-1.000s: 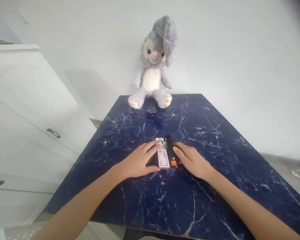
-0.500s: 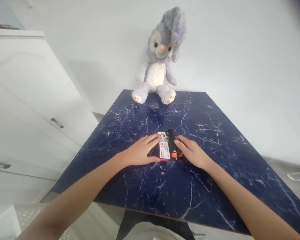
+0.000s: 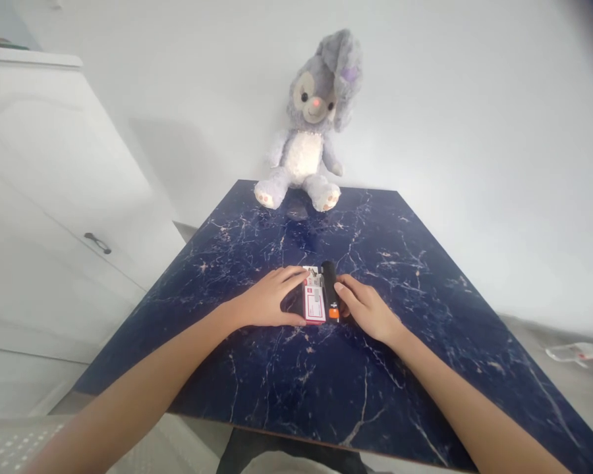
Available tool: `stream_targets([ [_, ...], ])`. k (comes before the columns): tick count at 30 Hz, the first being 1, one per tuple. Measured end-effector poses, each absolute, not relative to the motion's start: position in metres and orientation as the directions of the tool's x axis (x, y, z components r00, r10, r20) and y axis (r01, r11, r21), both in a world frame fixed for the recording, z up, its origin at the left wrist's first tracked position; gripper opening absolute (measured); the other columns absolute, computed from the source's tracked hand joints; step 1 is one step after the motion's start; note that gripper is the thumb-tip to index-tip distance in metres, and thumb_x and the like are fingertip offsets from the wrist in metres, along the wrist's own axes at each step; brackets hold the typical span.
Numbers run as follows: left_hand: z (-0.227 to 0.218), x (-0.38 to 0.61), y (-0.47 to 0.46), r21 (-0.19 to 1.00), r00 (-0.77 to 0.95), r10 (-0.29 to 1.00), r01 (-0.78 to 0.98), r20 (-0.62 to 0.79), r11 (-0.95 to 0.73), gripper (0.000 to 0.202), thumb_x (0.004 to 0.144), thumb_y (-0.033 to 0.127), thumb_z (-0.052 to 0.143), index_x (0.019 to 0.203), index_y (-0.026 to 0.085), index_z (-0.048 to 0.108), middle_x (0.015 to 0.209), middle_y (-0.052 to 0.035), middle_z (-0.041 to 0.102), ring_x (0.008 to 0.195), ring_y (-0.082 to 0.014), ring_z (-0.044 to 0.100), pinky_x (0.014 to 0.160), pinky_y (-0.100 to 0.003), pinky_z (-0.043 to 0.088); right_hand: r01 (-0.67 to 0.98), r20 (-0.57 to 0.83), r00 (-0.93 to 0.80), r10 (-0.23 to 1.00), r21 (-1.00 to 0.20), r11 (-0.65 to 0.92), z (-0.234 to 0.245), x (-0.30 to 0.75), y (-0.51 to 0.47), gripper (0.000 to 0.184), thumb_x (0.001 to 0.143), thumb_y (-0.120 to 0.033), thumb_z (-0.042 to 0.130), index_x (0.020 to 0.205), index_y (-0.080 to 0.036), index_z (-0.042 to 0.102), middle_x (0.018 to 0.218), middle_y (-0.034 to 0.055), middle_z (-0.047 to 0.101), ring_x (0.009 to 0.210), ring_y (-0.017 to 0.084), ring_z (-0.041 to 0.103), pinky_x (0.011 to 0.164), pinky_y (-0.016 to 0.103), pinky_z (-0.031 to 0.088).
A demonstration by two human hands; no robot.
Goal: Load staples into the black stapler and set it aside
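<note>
A small white box with red edges (image 3: 315,306) lies on the dark blue marbled table (image 3: 296,368). My left hand (image 3: 267,299) closes on it from the left, with fingertips at its far end and the thumb at its near left corner. Right beside the box is a long black tool with an orange end (image 3: 329,286), perhaps a stapler. My right hand (image 3: 363,306) grips this tool from the right, thumb on top and the other fingers curled at its side, partly hidden.
A grey plush rabbit (image 3: 304,155) sits at the table's far edge against the wall. White cabinets (image 3: 44,164) with dark handles stand on the left. A clear plastic item (image 3: 578,352) lies beyond the table's right side.
The whole view has shifted slightly, so the table, rabbit and hands appear further left and a little lower. Both hands keep the same hold on the box and the black tool.
</note>
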State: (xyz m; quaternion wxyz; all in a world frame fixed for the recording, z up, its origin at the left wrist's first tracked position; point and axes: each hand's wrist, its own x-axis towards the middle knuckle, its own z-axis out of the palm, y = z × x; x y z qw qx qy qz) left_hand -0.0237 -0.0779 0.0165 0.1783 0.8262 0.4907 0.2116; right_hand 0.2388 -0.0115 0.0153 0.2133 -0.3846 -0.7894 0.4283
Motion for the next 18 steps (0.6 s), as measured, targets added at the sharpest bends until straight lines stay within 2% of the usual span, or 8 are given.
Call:
stream_targets([
  [4, 0.021, -0.023, -0.080, 0.492, 0.433, 0.888, 0.746, 0.153, -0.449, 0.099, 0.080, 0.068, 0.067, 0.160, 0.031, 0.022, 0.161, -0.0108, 0.034, 0.141, -0.0382, 0.041, 0.116, -0.054, 0.035, 0.465, 0.033, -0.605, 0.795, -0.796, 0.387, 0.017, 0.240, -0.012, 0.036, 0.103, -0.051, 0.035, 0.105, -0.024, 0.059, 0.075, -0.0003, 0.068, 0.066, 0.019, 0.067, 0.064, 0.029, 0.051],
  [11, 0.023, -0.023, -0.083, 0.447, 0.456, 0.878, 0.762, 0.143, -0.468, 0.096, 0.083, 0.060, 0.069, 0.160, 0.031, 0.020, 0.162, -0.0100, 0.032, 0.143, -0.0366, 0.038, 0.117, -0.052, 0.035, 0.509, 0.103, -0.671, 0.734, -0.656, 0.557, 0.031, 0.243, -0.015, 0.034, 0.106, -0.044, 0.032, 0.104, -0.023, 0.060, 0.096, 0.0058, 0.071, 0.086, 0.022, 0.067, 0.077, 0.033, 0.047],
  [18, 0.020, -0.022, -0.086, 0.427, 0.476, 0.869, 0.764, 0.134, -0.484, 0.096, 0.080, 0.059, 0.072, 0.159, 0.034, 0.024, 0.165, -0.0081, 0.027, 0.145, -0.0380, 0.035, 0.120, -0.054, 0.029, 0.535, 0.099, -0.686, 0.721, -0.603, 0.592, 0.031, 0.246, -0.015, 0.037, 0.107, -0.044, 0.031, 0.107, -0.023, 0.062, 0.098, 0.0071, 0.071, 0.088, 0.023, 0.067, 0.081, 0.034, 0.046],
])
